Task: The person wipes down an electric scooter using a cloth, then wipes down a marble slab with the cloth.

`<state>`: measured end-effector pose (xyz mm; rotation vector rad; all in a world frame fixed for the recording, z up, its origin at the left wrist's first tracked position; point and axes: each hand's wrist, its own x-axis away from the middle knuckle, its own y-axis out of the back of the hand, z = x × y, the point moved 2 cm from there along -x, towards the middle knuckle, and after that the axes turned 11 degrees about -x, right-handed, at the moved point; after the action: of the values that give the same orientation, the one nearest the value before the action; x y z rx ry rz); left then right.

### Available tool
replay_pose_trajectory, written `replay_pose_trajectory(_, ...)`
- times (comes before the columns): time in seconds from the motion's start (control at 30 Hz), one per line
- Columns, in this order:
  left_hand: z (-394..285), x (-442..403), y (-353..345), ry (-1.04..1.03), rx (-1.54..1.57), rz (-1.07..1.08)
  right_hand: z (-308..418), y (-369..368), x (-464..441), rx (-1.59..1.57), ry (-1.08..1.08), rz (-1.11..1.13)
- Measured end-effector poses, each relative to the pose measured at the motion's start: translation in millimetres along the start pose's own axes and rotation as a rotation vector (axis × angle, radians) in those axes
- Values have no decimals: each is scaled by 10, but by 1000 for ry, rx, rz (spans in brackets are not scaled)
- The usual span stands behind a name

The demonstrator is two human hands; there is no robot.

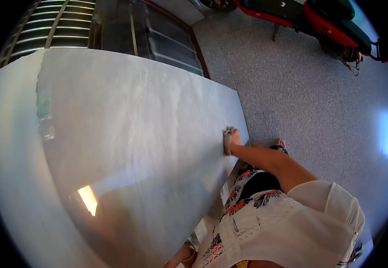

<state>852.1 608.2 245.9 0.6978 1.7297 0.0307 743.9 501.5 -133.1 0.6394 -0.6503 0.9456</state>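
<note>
My right hand (236,137) is closed on a greyish cloth (228,142), pressed against the glossy grey marble-look surface (127,107) near its right edge. Part of the cloth bunches up beyond the fingers. At the bottom edge of the view, part of my left arm (186,255) shows beside the same surface. Its fingers cannot be made out, so what they do is hidden.
A pale wall (10,134) borders the surface on the left. Behind it stand metal bars (71,24) and dark framed panels (171,40). A red and black scooter (328,27) is parked on the speckled floor (310,98). My bare foot (281,143) is beside the surface.
</note>
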Motion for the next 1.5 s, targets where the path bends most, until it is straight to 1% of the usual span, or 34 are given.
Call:
replay_pose_trajectory(0.03,-19,14,23,0,12,-1,257,92,215,74,-142,-39)
replay_pose_trajectory(0.07,-12,-1,11,-2,24,6,414,96,279,72,-137,-36)
replay_pose_trajectory(0.17,-21,54,81,13,98,14,989,-100,171,-60,164,121)
replay_pose_trajectory(0.23,5,42,107,11,181,35,1757,-158,236,-98,544,183)
replay_pose_trajectory(0.3,7,87,177,31,312,58,2388,-190,375,-318,648,228)
replay_pose_trajectory(0.33,31,78,174,31,396,67,2599,-214,445,-324,813,160)
replay_pose_trajectory(0.37,46,77,197,34,479,83,2697,-224,534,-313,751,173)
replay_pose_trajectory(0.4,-1,95,209,32,476,81,2630,-210,560,-354,790,193)
replay_pose_trajectory(0.43,-35,96,219,184,217,-129,2533,-198,578,-397,828,214)
replay_pose_trajectory(0.47,-65,71,196,332,-42,-336,2325,-167,628,-415,940,217)
replay_pose_trajectory(0.5,-142,18,100,329,-39,-341,2023,-75,722,-434,1056,219)
replay_pose_trajectory(0.57,-255,-46,-12,512,42,-511,1375,193,986,-267,812,384)
replay_pose_trajectory(0.6,-190,-71,-28,514,46,-508,900,145,987,-249,659,514)
replay_pose_trajectory(0.63,-185,-81,-20,455,18,-407,502,127,993,-231,505,643)
replay_pose_trajectory(0.67,-187,-93,-32,395,-8,-306,435,265,1094,-234,508,642)
replay_pose_trajectory(0.73,-165,-84,-61,410,56,-343,459,510,1283,-166,791,553)
replay_pose_trajectory(0.77,-151,-82,-54,426,115,-378,550,415,1200,-154,784,499)
replay_pose_trajectory(0.8,-39,-44,28,423,113,-382,757,258,1051,-142,778,448)
replay_pose_trajectory(0.87,217,71,210,311,430,-234,1350,8,691,-170,797,423)
replay_pose_trajectory(0.9,63,29,128,307,422,-238,1838,194,811,-174,1050,344)
replay_pose_trajectory(0.93,-140,-18,-9,319,188,-322,2127,99,704,-254,1109,313)
replay_pose_trajectory(0.97,-244,-45,-71,330,-50,-395,2390,-17,626,-210,1056,344)
replay_pose_trajectory(1.0,-204,-37,-48,334,-59,-392,2604,-45,719,-339,957,300)
replay_pose_trajectory(1.03,-135,-54,-30,298,11,-336,2754,-38,886,-362,901,298)
replay_pose_trajectory(1.1,80,-168,-105,274,85,-277,2950,-83,1239,-398,973,258)
replay_pose_trajectory(1.17,85,-178,-142,85,-158,-243,2842,57,1662,-446,1100,300)
replay_pose_trajectory(1.2,86,-163,-118,85,-154,-243,2723,164,1884,-511,1220,323)
replay_pose_trajectory(1.23,67,-148,-102,26,-250,-244,2558,295,2111,-557,1338,343)
replay_pose_trajectory(1.27,49,-133,-111,-33,-342,-242,2374,413,2305,-591,1422,379)
replay_pose_trajectory(1.3,-57,-156,-150,-33,-334,-237,2133,564,2460,-586,1488,461)
replay_pose_trajectory(1.33,-146,-238,-197,146,-46,-325,1943,657,2518,-578,1551,544)
replay_pose_trajectory(1.37,-191,-273,-205,323,243,-408,1772,660,2429,-577,1550,534)
replay_pose_trajectory(1.43,-218,-268,-154,305,284,-366,1280,558,2150,-704,1718,595)
replay_pose_trajectory(1.5,-110,-243,-44,289,314,-305,878,359,1742,-649,1503,454)
